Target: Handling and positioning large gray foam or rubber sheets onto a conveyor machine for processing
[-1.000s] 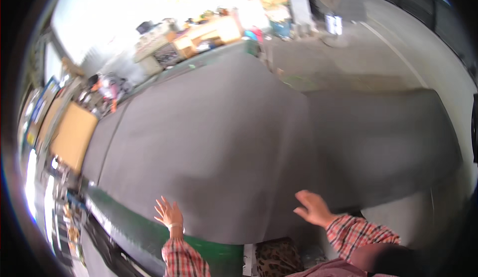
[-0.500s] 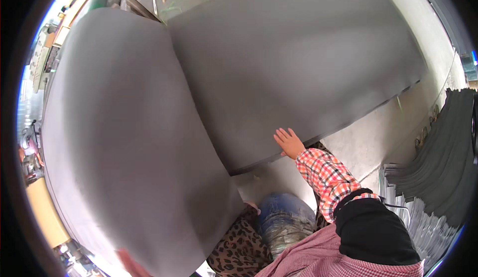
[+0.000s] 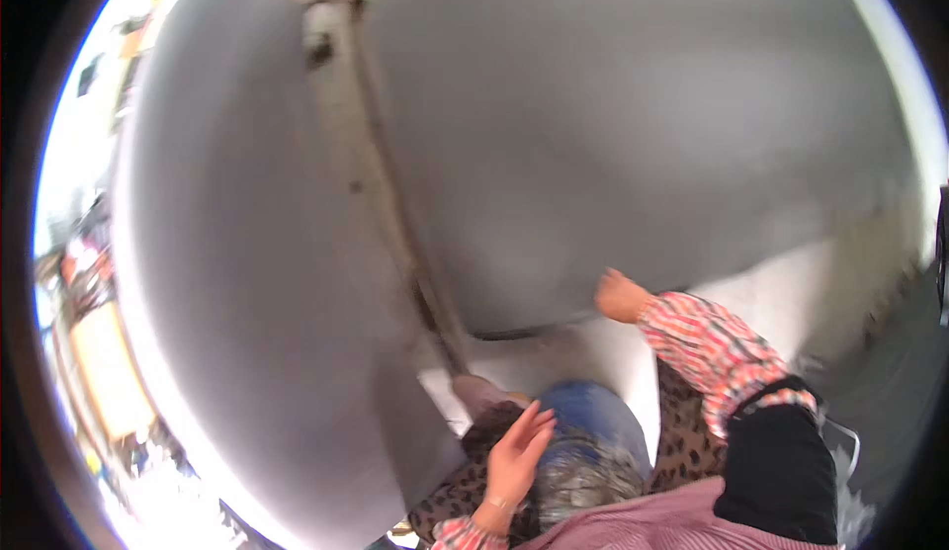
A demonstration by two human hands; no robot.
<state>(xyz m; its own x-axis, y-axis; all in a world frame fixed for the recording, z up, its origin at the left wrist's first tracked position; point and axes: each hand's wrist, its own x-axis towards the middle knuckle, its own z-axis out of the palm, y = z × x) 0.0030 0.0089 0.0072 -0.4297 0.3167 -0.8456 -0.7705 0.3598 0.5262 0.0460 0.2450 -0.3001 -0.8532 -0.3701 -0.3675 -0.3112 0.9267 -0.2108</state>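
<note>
Your left hand is near, fingers loosely extended and pointing far; your right hand is farther out, right, fingers blurred.

No text or signs — nothing legible here.

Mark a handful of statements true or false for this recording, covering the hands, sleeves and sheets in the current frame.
1. A gap shows between the left grey sheet and the right grey sheet. True.
2. The right hand is at the near edge of the right grey sheet. True; whether it grips is unclear.
3. Both hands grip the left grey sheet. False: the left hand shows extended fingers near the blue rounded object, holding nothing visible.
4. The right sleeve is plain green. False: it is a checked sleeve.
5. Leopard-print cloth shows on both sides of the blue rounded object. True.
</note>
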